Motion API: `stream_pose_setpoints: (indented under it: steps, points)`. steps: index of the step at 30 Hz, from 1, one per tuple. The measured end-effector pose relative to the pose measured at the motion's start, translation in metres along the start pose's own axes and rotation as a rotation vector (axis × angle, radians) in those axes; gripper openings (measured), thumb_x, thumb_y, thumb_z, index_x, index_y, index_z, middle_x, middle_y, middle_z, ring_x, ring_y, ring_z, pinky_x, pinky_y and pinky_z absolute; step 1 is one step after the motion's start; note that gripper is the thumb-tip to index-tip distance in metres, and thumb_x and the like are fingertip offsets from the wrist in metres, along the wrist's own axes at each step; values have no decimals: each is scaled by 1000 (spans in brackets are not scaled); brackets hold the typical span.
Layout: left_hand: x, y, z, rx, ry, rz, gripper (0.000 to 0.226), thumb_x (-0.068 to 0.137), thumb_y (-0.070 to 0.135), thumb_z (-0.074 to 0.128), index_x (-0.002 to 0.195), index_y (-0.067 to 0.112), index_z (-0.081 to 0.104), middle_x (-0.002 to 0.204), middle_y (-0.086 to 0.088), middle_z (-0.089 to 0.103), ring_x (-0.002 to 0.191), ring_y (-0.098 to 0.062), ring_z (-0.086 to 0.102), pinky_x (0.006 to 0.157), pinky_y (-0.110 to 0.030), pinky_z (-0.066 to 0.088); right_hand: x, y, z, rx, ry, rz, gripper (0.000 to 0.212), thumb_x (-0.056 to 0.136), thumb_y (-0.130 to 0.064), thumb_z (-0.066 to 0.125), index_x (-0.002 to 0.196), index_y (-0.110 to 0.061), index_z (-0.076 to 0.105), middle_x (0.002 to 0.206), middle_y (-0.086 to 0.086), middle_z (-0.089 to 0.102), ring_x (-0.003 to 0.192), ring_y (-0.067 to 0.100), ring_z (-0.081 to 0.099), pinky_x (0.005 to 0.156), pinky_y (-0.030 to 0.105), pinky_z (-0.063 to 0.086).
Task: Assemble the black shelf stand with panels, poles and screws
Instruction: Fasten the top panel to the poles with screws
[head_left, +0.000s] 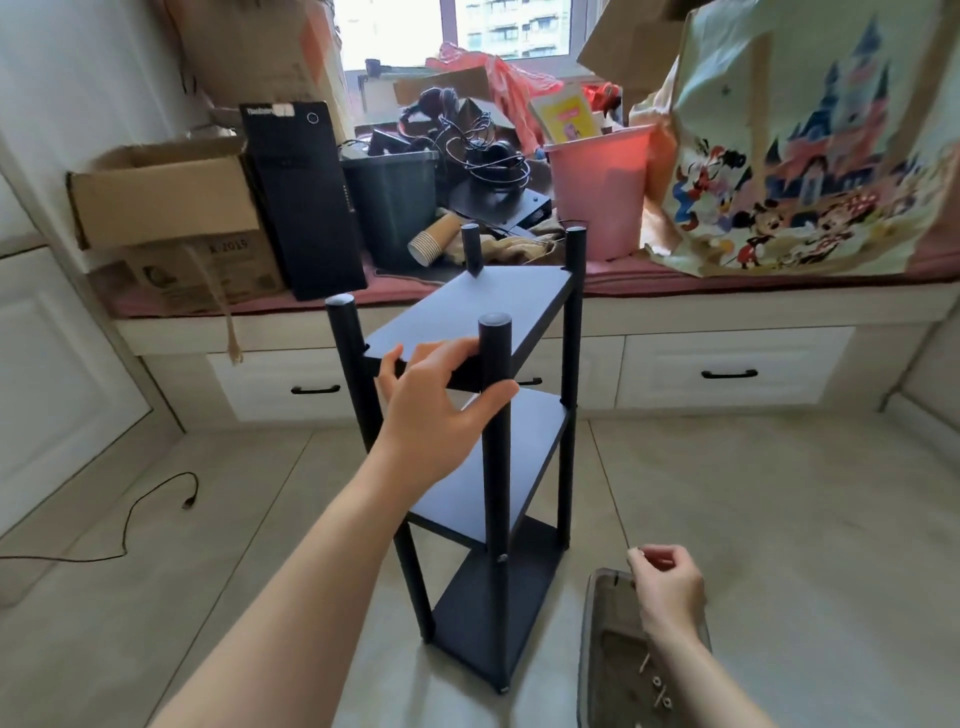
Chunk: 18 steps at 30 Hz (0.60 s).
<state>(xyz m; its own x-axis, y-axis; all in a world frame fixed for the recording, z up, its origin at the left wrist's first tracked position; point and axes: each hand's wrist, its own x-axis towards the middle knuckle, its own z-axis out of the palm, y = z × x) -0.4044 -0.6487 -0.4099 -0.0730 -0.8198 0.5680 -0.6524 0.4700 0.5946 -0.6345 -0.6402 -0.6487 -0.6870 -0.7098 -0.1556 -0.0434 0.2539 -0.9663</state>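
The black shelf stand (488, 467) stands upright on the tiled floor, with three panels between four black poles. My left hand (436, 405) grips the front edge of the top panel (467, 317), with the thumb against the near right pole (494, 358). My right hand (667, 587) hovers low at the right over a dark tray (592, 649); its fingertips are pinched together on something small that I cannot make out. Several loose screws and nuts (655, 686) lie in the tray.
A window bench (727, 306) with white drawers runs behind the stand, piled with cardboard boxes (166, 202), a black computer tower (304, 202), a pink bucket (597, 187) and a printed bag (810, 156). A black cable (130, 519) lies on the floor at the left.
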Motion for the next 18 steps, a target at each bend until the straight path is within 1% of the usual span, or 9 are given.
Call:
stream_pose_setpoints:
  steps: [2,3,6,8,10,12,14,16,18]
  points:
    - [-1,2,-1,2,-2,1,28,91,34,71,118,28,67,110,19,65,120,-8,54,114,-28,-2,-10,-29,-2,56,-61,-55,9,86,-10,71,84,-8,62,78,10,66,74,30,64,65,37,54]
    - [-1,2,-1,1,-3,2,28,91,34,71,118,28,67,108,21,64,120,-8,53,113,-27,-3,-15,-46,-3,94,-91,-81,9,85,-9,70,82,-7,62,76,10,65,71,28,63,66,39,56]
    - [-2,4,-2,7,5,-2,28,91,34,71,117,26,67,106,23,60,120,-8,52,114,-29,-3,-29,-101,-1,209,-175,-155,11,84,-5,68,78,-6,58,72,11,62,66,22,58,60,33,52]
    - [0,5,-4,15,-2,-22,30,90,35,72,119,26,67,106,24,58,121,-7,51,117,-32,-2,-39,-136,-1,243,-245,-217,12,84,-7,66,76,-7,56,70,13,60,62,20,55,60,33,50]
    - [4,5,-7,10,-31,-56,33,89,36,73,120,28,67,101,29,54,121,-4,49,119,-35,-2,-51,-168,-2,242,-327,-270,12,86,-9,62,76,-7,56,68,11,60,60,16,55,60,32,50]
    - [7,4,-9,-8,-46,-70,33,89,37,73,120,28,68,99,29,53,120,-5,49,121,-38,-2,-64,-195,-3,250,-417,-283,13,89,-9,57,76,-7,56,64,6,60,55,11,53,58,29,50]
    - [9,4,-11,-4,-44,-64,33,89,38,73,119,27,68,103,24,58,122,-8,51,123,-42,-1,-78,-216,1,283,-515,-250,17,91,-9,50,74,-9,52,61,3,54,51,10,47,56,27,47]
    - [11,0,-16,8,-39,-70,33,88,41,73,118,28,69,109,19,65,123,-11,55,123,-48,4,-90,-229,9,300,-595,-235,20,93,-10,42,73,-11,46,61,2,45,52,10,42,56,28,43]
    - [16,-10,-23,-40,-35,-78,28,86,46,75,111,35,70,108,18,70,116,-13,60,119,-57,18,-99,-234,19,270,-643,-269,19,94,-11,37,77,-13,43,62,1,39,55,11,40,58,29,42]
